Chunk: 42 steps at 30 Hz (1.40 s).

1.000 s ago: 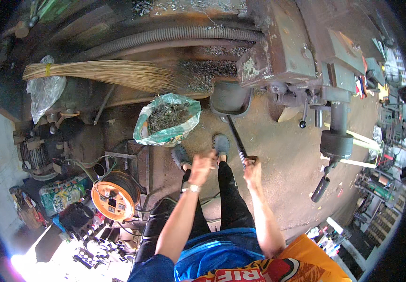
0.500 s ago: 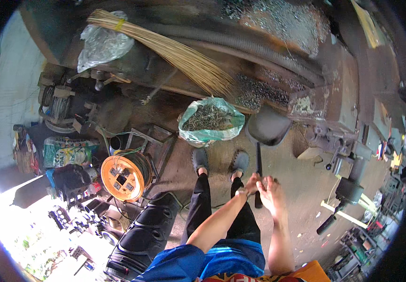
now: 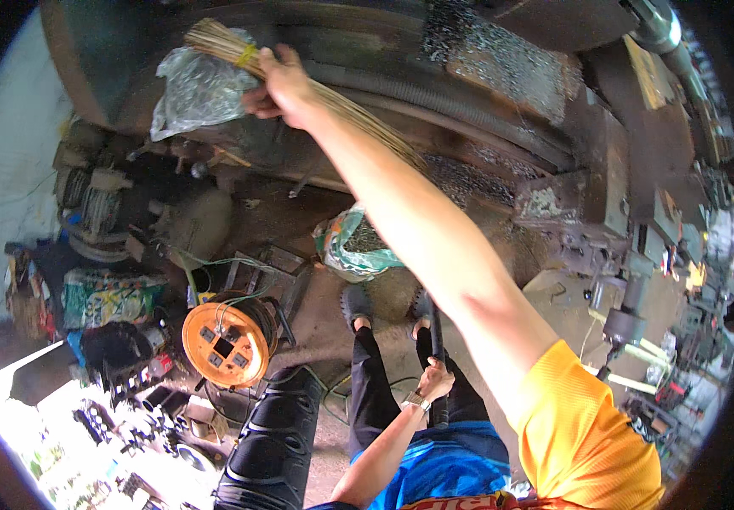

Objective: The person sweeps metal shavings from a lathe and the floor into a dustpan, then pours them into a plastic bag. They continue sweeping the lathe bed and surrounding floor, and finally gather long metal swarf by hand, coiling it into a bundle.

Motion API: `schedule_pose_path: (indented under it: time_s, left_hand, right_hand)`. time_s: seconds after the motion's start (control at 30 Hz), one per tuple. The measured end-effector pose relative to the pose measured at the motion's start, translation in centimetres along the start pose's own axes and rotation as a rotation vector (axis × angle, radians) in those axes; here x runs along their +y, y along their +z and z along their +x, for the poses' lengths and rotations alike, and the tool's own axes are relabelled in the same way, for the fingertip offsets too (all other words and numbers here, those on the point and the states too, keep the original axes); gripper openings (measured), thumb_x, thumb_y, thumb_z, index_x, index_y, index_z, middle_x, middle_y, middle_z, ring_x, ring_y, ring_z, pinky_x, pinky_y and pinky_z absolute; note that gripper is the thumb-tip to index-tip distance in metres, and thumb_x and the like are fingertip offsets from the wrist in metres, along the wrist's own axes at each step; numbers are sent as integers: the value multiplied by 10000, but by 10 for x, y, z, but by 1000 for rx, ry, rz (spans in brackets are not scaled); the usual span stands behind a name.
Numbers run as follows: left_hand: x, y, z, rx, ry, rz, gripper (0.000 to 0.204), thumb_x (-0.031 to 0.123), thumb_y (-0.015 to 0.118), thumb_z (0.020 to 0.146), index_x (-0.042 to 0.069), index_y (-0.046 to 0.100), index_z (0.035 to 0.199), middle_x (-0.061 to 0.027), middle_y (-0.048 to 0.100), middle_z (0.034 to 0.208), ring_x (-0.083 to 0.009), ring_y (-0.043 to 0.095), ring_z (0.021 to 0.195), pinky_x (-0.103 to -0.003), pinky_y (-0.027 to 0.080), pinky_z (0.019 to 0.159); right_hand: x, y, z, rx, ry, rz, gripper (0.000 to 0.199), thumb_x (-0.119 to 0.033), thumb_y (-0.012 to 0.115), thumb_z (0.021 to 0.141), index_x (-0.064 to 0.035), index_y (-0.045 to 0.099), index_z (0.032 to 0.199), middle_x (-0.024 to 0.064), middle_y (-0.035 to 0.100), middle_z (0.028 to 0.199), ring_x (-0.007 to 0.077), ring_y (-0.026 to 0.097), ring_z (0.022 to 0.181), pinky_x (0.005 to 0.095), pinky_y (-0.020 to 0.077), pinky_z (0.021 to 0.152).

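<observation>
My right arm stretches across to the upper left, and my right hand [image 3: 284, 85] is closed round a stick broom [image 3: 367, 123] near its yellow tie. The broom lies along the machine bed, its thin bristles pointing right. Low in front of my body, my left hand [image 3: 435, 380] grips the black handle [image 3: 438, 338] of a dustpan; my right arm hides the pan. A green and white sack [image 3: 333, 242] of dark metal shavings stands on the floor beyond my feet, partly covered by that arm. Beside the right hand lies a crumpled clear plastic bag [image 3: 193, 93].
An orange cable reel [image 3: 225, 346] stands left of my legs, next to a long black ribbed case [image 3: 269, 433]. Metal shavings [image 3: 516, 72] lie heaped on the machine at the back. Machine parts with handles [image 3: 626, 323] jut out at the right.
My right hand has left the left hand's side, reached up and left, and closed on the broom. My left hand has closed on the dustpan handle, which is drawn nearer my body.
</observation>
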State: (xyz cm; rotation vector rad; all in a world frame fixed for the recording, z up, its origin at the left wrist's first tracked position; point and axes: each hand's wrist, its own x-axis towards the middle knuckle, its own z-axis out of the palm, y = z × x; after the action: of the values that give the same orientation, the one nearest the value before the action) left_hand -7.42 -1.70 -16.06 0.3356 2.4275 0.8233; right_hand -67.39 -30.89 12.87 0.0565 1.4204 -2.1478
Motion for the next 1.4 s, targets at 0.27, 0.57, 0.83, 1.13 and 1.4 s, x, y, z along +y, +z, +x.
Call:
schedule_pose_path:
  time_s: [0.27, 0.57, 0.83, 1.13, 1.4]
  left_hand:
    - [-9, 1, -7, -290, -14, -268, 271, 163, 539, 854, -68, 633, 959, -176, 609, 657, -310, 644, 575, -407, 533, 515]
    - [-17, -35, 33, -465, -191, -675, 232, 188, 571, 880, -29, 625, 943, -137, 610, 718, -273, 629, 609, -377, 533, 538]
    - [-2, -61, 66, -430, -546, -1446, 207, 210, 599, 903, 6, 618, 929, -102, 611, 772, -240, 616, 639, -351, 533, 559]
    - [9, -53, 127, -347, -753, -1914, 192, 236, 631, 929, 46, 611, 913, -63, 612, 833, -203, 601, 673, -322, 533, 582]
    - [57, -73, 150, -119, -693, -1767, 263, 165, 741, 867, 69, 586, 1055, -64, 611, 828, -187, 606, 687, -303, 546, 593]
  right_hand:
    - [27, 13, 37, 231, 135, 234, 475, -487, 382, 1019, -126, 318, 1322, 192, 585, 870, 338, 609, 466, 427, 518, 393]
    - [22, -75, -242, 65, 116, 465, 239, -248, 604, 963, -85, 541, 1126, 33, 590, 1045, 142, 626, 876, 338, 559, 642]
    - [15, -164, -459, 175, 410, -71, 183, -33, 645, 858, -29, 599, 1035, 31, 603, 970, 108, 593, 850, 270, 507, 704]
    - [19, -215, -529, 320, 380, -426, 880, -43, 695, 856, -140, 181, 1564, 123, 372, 1528, 228, 438, 1327, 350, 359, 1088]
    - [44, -258, -523, 240, 225, -490, 877, -38, 724, 790, -121, 255, 1527, 189, 441, 1460, 297, 438, 1349, 380, 383, 1074]
